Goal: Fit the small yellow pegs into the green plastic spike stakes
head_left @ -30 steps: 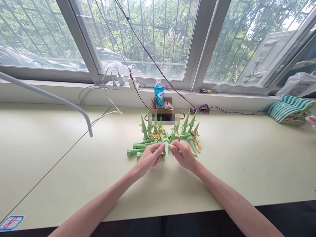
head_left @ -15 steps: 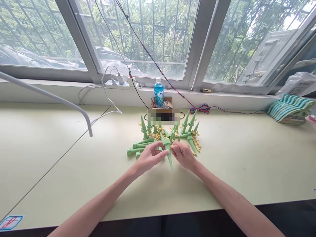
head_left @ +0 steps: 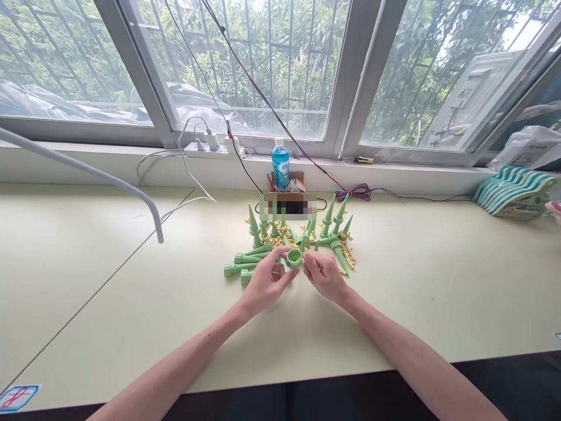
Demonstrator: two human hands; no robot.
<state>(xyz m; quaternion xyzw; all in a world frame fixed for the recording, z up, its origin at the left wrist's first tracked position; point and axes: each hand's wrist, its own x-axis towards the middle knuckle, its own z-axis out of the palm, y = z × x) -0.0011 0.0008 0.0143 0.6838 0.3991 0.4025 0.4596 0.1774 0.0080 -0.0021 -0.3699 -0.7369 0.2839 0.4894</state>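
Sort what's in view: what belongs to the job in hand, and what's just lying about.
Seems part of the job:
- green spike in the left hand
- other green spikes
- small yellow pieces

Seems to be just lying about:
- blue bottle
- cardboard box
- power strip
- coiled wire
- stacked teal items

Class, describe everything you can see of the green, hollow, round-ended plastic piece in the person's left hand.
The green, plastic-looking piece turns its round, open end to the camera: a thick rim around a hollow with darker rings inside. The rest of its body is mostly hidden behind that end. The left hand holds it above the pale table, thumb and fingers at its edge. The right hand is close beside it; whether they touch is unclear.
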